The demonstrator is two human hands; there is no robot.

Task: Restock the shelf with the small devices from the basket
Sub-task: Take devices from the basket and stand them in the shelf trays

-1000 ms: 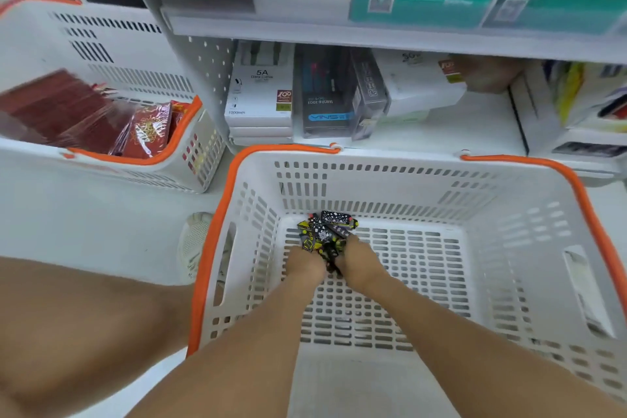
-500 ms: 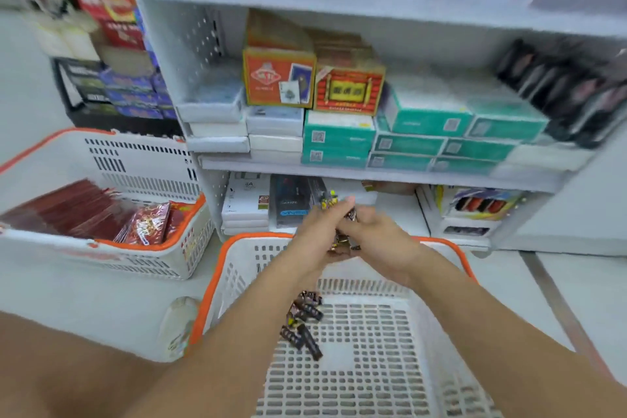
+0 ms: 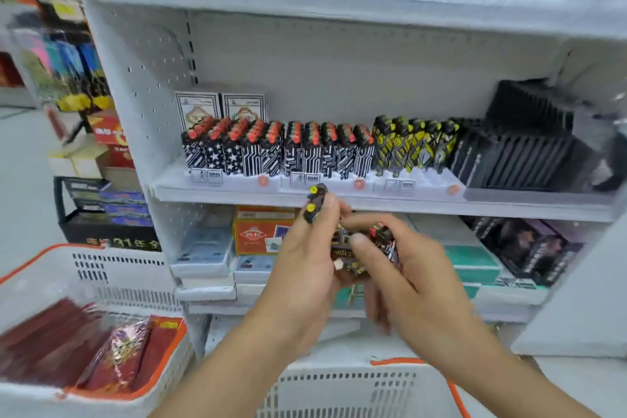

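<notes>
Both my hands are raised in front of the shelf (image 3: pixel 339 195), just below its front edge. My left hand (image 3: pixel 305 268) grips a bunch of small patterned devices (image 3: pixel 346 256); two with yellow caps (image 3: pixel 314 202) stick up above my fingers. My right hand (image 3: pixel 407 278) holds the same bunch from the right, thumb across it, with red-capped devices (image 3: pixel 383 234) under its fingers. On the shelf stand rows of red-capped black-and-white devices (image 3: pixel 278 149) and yellow-and-black ones (image 3: pixel 410 146). The white basket with an orange rim (image 3: pixel 339 383) is below my arms.
Black boxes (image 3: pixel 519 153) fill the shelf's right end. Lower shelves hold orange, white and teal boxes (image 3: pixel 261 234). A second orange-rimmed basket (image 3: pixel 101 282) with red packets (image 3: pixel 84 353) stands at the left. White upright panels frame the shelving.
Both hands have lifted the bunch of devices out of the basket and up to shelf height. The view has tilted up from the basket to the device shelf.
</notes>
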